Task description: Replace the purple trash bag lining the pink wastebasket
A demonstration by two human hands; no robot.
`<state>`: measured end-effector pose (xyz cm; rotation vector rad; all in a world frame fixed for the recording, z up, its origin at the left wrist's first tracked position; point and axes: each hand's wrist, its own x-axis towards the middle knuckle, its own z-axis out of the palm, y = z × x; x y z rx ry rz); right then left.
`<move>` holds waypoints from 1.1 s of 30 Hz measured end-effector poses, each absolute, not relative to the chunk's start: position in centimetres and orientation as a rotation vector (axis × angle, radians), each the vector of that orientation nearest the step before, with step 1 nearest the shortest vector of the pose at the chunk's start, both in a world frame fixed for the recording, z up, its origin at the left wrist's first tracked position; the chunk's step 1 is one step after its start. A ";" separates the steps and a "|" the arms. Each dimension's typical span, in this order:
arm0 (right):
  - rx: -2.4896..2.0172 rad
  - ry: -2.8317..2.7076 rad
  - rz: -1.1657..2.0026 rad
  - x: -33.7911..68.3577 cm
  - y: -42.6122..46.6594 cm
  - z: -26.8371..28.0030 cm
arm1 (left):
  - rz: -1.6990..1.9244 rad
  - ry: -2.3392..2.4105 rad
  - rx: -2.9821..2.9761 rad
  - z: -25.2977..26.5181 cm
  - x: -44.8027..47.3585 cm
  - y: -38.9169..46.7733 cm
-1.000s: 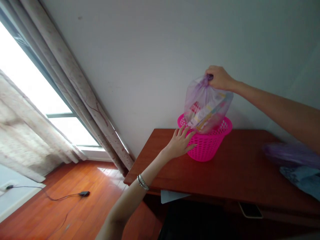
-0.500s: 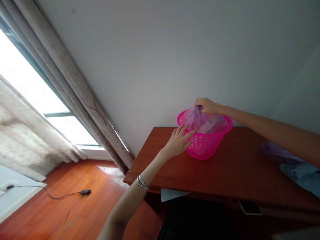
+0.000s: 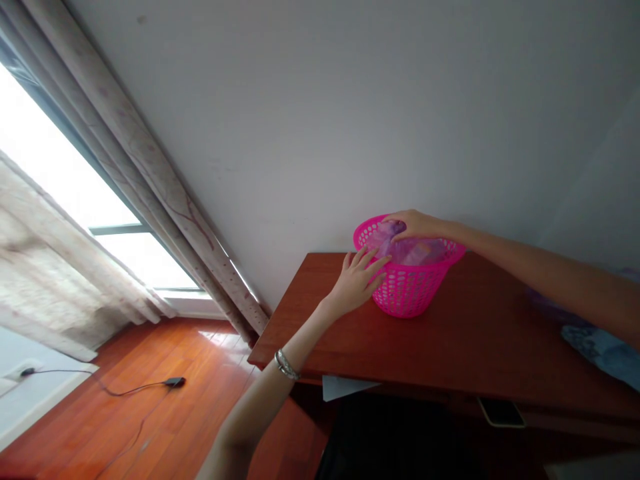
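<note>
A bright pink perforated plastic basket [image 3: 407, 293] stands upright on the brown table. Inside it lies a translucent purple plastic bag [image 3: 425, 252], its gathered top [image 3: 397, 227] near the rim and some blurred pale contents showing through. My right hand [image 3: 415, 224] is over the basket, thumb and fingers apart on either side of the gathered top; it looks loose of the bag, though any light contact cannot be made out. With fingers spread, my left hand [image 3: 357, 280] rests against the left front of the basket's rim.
The brown table [image 3: 450, 347] meets the grey wall behind. At its right lie a blue cloth-like bundle [image 3: 600, 350] and purple plastic, partly behind my right arm. A phone [image 3: 501, 412] is at the front edge. A cable with a black adapter [image 3: 175, 382] crosses the floor at left.
My right hand has lowered with the bag's gathered top, and its fingers have opened around it. The bag sits lower in the basket. My left hand has hardly moved.
</note>
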<state>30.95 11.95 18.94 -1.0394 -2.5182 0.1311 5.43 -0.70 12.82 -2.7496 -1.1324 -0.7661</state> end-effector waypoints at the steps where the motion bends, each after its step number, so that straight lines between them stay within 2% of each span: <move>1: -1.038 -2.519 0.183 31.2 11.6 19.4 | -0.831 -1.149 -2.744 13.2 5.4 -0.5; 6: -1.072 -2.556 0.095 33.3 10.5 20.9 | -1.153 -1.130 -2.619 17.1 6.0 3.2; 12: -0.972 -2.512 -0.033 34.5 9.7 20.8 | -0.776 -1.014 -2.874 21.3 10.0 9.7; 15: -0.960 -2.449 -0.070 34.7 9.3 20.5 | -0.648 -1.023 -3.041 21.4 11.8 11.1; 18: -0.972 -2.423 -0.065 35.7 8.8 20.5 | -0.736 -1.107 -3.053 21.3 11.8 11.6; 22: -1.050 -2.407 0.031 37.6 7.9 20.8 | -0.815 -1.242 -2.995 21.1 9.8 12.1; 33: -1.247 -2.291 0.201 43.1 4.8 20.3 | -0.604 -1.556 -2.647 21.4 6.0 13.1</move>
